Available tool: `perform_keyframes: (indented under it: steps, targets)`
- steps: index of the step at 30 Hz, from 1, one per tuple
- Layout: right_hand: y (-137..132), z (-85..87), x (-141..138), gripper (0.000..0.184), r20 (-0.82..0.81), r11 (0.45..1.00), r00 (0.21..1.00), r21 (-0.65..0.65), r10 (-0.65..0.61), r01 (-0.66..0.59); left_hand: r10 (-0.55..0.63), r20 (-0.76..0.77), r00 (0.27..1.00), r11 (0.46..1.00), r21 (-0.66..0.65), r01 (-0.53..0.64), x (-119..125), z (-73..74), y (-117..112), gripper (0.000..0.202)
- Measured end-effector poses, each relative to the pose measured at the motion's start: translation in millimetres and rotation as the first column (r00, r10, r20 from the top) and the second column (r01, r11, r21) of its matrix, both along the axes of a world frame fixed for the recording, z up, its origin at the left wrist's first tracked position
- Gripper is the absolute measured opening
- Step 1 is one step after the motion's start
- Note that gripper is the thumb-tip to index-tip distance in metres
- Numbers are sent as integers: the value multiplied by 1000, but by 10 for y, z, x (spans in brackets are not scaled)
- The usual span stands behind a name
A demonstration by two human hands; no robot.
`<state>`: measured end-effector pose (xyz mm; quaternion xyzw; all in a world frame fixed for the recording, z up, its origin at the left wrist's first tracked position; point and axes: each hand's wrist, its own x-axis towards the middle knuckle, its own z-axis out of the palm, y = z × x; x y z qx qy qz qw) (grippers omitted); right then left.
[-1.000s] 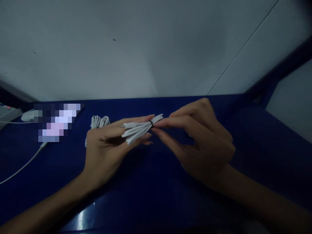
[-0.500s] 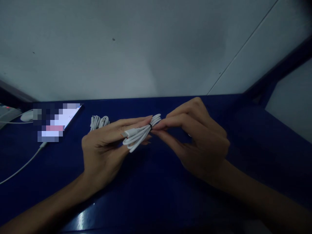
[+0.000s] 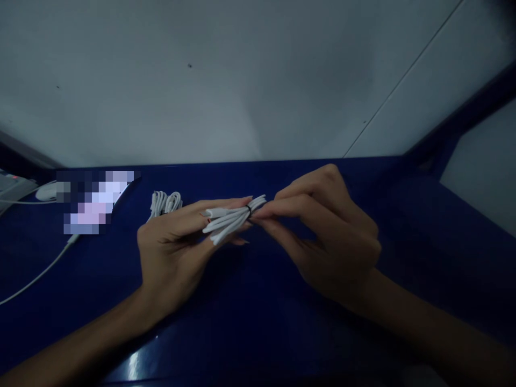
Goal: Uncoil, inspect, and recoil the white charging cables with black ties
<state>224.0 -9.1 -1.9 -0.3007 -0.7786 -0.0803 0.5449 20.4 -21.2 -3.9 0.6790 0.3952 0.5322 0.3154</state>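
At mid-frame, above the glossy dark blue tabletop [image 3: 258, 317], clasped the folded white cable bundle [image 3: 226, 219] in the curled left hand [image 3: 173, 252]; pinched its black-tied end, rightward, between fingertips of the right hand [image 3: 334, 242].

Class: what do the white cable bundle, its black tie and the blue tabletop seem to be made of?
White cable bundle: probably soft plastic or rubber sheath, matte, bending in smooth loops.
Black tie: too small to tell; perhaps wire twist-tie or band.
Blue tabletop: hard, glossy, painted or laminated; it mirrors a light patch.
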Motion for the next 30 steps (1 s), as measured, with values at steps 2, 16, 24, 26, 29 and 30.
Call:
perform_keyframes:
  steps: [2,16,24,26,29,30]
  targets:
    - [-2,-8,-8,18,-16,1000,1000,-15,-16,16,-17,42,999,1000,-20,18,12,-8,1,31]
    - [-25,-21,-10,17,-32,996,999,-86,-10,7,-36,69,997,994,-97,42,4,1,-5,19]
    - [-38,-19,-12,21,-38,996,999,-84,4,-7,47,14,999,990,-136,-45,40,64,-38,16]
    - [-36,-21,-13,21,-35,997,999,-73,5,-8,60,4,998,988,-142,-59,38,82,-45,13]
    - [-32,-12,-23,20,-28,998,1000,-54,11,-13,70,-10,997,987,-147,-71,38,97,-43,12]
    - [-32,-7,-27,19,-26,998,1000,-60,11,-13,73,-10,997,986,-147,-73,40,100,-39,13]
